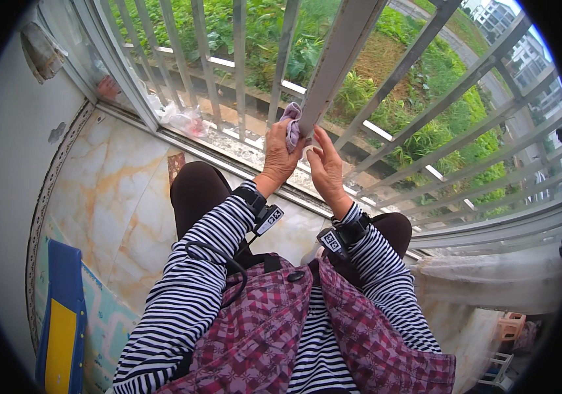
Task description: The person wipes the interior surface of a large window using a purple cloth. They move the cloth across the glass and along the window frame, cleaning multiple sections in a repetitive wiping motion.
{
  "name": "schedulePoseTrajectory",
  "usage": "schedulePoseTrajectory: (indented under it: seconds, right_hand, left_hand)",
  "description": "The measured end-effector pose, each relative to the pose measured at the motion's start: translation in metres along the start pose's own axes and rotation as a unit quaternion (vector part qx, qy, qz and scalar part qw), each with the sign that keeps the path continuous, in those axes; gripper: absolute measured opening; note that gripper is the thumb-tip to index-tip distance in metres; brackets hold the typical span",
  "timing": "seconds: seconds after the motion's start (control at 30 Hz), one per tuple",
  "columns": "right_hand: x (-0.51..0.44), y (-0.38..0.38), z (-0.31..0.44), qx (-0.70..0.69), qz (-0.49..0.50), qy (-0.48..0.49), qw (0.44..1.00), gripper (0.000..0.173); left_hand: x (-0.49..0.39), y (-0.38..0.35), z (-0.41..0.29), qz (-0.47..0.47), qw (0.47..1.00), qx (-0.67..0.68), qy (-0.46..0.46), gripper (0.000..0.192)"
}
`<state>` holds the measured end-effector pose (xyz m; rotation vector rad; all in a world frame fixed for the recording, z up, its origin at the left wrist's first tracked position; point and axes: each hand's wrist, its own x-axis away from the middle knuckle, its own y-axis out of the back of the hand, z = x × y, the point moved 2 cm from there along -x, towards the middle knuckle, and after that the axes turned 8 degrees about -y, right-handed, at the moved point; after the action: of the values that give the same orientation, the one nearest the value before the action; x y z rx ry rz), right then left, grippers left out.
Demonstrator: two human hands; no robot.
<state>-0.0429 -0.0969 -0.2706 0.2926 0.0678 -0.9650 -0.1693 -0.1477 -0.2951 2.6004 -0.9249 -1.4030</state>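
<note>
My left hand grips a bunched mauve cloth. The cloth is pressed against the left side of a whitish upright window-frame post, near its lower end. On the other side of the post is my right hand, with its index finger stretched along the edge and the thumb apart from it. A small pale curved thing shows by the right thumb; what it is cannot be told. Below both hands runs the metal sliding-door track.
Metal security bars stand beyond the post, with green plants outside. Crumpled plastic bags lie on the sill at left. A blue and yellow folded panel is at lower left. A pale curtain hangs at right, near a pink plastic stool.
</note>
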Motion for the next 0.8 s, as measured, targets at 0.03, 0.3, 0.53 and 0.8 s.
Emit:
schedulePoseTrajectory:
  seconds: [0.03,0.3,0.53,0.8]
  right_hand:
    - [0.003,0.000,-0.004,-0.010,0.006,0.009,1.000,0.057]
    - [0.033,0.003,0.019,-0.060,0.089,0.014,0.994,0.056]
    - [0.029,0.031,0.056,-0.135,-0.029,0.069,0.988,0.042]
    - [-0.016,0.068,0.109,-0.191,-0.145,0.117,0.964,0.023]
  left_hand:
    - [0.003,0.002,0.000,0.000,0.998,0.027,0.052,0.043]
    - [0.020,0.029,-0.076,0.004,0.836,0.473,0.279,0.050]
    - [-0.018,0.031,-0.126,0.154,0.794,0.537,0.241,0.071]
    - [-0.046,0.042,-0.103,0.026,0.955,0.296,0.013,0.043]
